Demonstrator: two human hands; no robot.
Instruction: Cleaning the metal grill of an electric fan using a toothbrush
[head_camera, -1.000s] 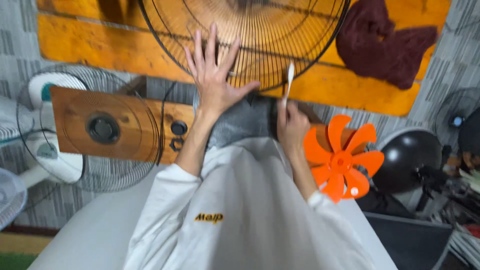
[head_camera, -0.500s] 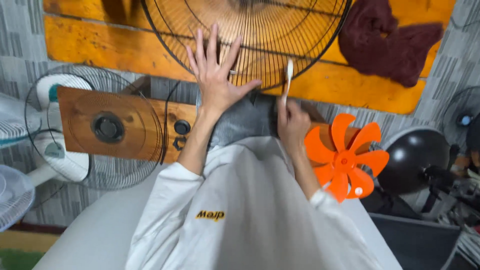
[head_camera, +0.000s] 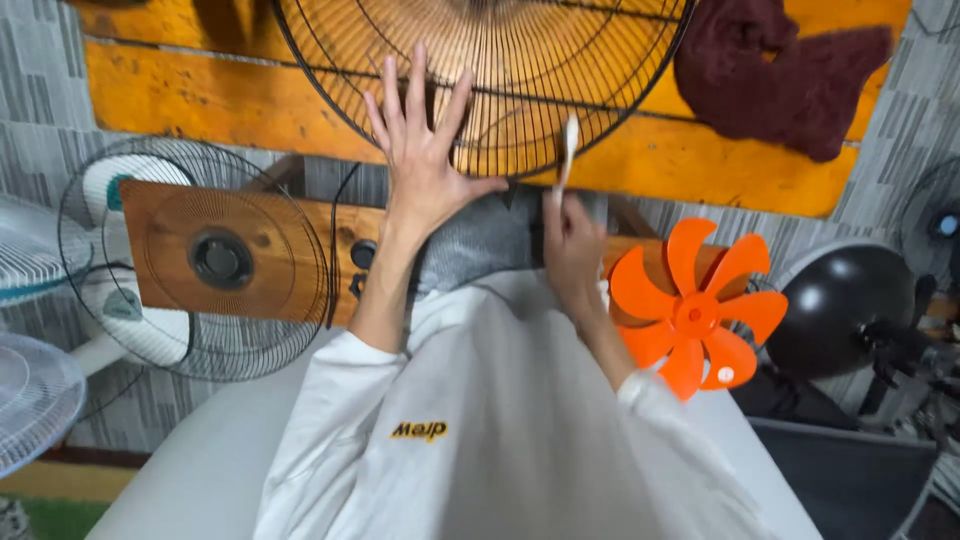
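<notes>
Black wire fan guard (head_camera: 520, 70) across the orange bench's near edge, both hands on it.
Left hand (head_camera: 425, 160) flat, fingers spread on the wires; right hand (head_camera: 572, 245) closed around a white brush (head_camera: 567, 150), tip touching the guard rim. Orange fan blade (head_camera: 695, 310) just right; maroon cloth (head_camera: 780, 70) at the bench's right end.

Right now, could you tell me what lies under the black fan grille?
Under the grille, orange wooden planks show through the wires. The left hand lies flat on it, hiding a patch; the right hand holds a white brush at its rim.
</notes>
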